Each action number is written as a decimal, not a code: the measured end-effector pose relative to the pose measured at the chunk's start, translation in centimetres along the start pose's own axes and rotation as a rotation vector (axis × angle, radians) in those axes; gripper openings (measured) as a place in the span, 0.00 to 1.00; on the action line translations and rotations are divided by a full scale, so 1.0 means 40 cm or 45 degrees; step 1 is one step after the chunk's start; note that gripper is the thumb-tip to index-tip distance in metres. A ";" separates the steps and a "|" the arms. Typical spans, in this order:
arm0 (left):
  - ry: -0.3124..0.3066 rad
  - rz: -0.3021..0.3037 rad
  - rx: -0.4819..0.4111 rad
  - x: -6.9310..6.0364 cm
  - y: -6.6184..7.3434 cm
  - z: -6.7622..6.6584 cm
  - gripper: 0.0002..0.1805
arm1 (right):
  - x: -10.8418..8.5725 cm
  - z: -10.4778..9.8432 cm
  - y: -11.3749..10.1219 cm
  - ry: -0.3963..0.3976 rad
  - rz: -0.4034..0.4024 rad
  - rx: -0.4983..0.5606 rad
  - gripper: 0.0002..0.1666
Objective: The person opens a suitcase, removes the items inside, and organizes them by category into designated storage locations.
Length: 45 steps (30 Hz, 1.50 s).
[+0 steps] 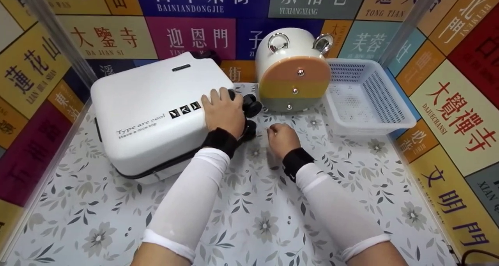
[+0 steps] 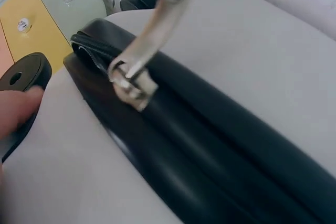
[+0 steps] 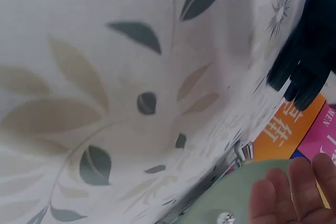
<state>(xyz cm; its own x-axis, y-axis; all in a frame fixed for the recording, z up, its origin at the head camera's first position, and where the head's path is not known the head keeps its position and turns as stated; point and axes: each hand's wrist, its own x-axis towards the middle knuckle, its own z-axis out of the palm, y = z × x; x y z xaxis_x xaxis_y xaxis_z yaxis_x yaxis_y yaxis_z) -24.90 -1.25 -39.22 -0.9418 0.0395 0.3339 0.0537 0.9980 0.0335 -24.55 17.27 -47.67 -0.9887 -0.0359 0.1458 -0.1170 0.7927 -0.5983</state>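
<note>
A white suitcase [image 1: 144,90] with black printed words lies on its side at the left, its black wheels [image 1: 252,107] pointing right. On its upper face, by the wheel end, rests my left hand [image 1: 225,112] with the fingers spread. In the left wrist view a metal zipper pull [image 2: 157,32] stands up from the black zipper band [image 2: 210,119], and a fingertip is beside a wheel [image 2: 31,72]. My right hand [image 1: 284,140] hovers right of the wheels, fingers loosely bent; nothing shows in it.
Behind my right hand stands a round-eared drawer box [image 1: 294,69] with orange, yellow and green fronts. A white plastic basket [image 1: 370,128] sits at its right. Sign-patterned walls [image 1: 191,38] enclose the floral tabletop [image 1: 257,203].
</note>
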 end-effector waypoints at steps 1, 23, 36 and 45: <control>0.006 0.002 -0.003 -0.002 0.001 -0.001 0.20 | 0.000 -0.003 0.001 0.004 0.004 -0.002 0.17; 0.034 0.419 -0.070 -0.101 -0.118 -0.039 0.19 | -0.009 -0.044 0.034 0.015 0.080 -0.034 0.21; -0.055 0.543 -0.227 -0.146 -0.270 -0.085 0.23 | -0.023 -0.048 0.045 0.007 0.076 -0.009 0.21; -0.218 -0.111 -0.333 -0.201 -0.129 -0.104 0.47 | -0.025 -0.043 0.033 0.020 0.076 0.001 0.21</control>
<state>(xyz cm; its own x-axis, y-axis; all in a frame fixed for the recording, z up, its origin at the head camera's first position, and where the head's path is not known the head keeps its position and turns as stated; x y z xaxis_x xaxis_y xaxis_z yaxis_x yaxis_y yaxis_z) -16.23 -6.91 -38.17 -0.9875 -0.0155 0.1567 0.0331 0.9524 0.3031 -23.55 19.41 -47.23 -0.9923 0.0211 0.1220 -0.0578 0.7926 -0.6070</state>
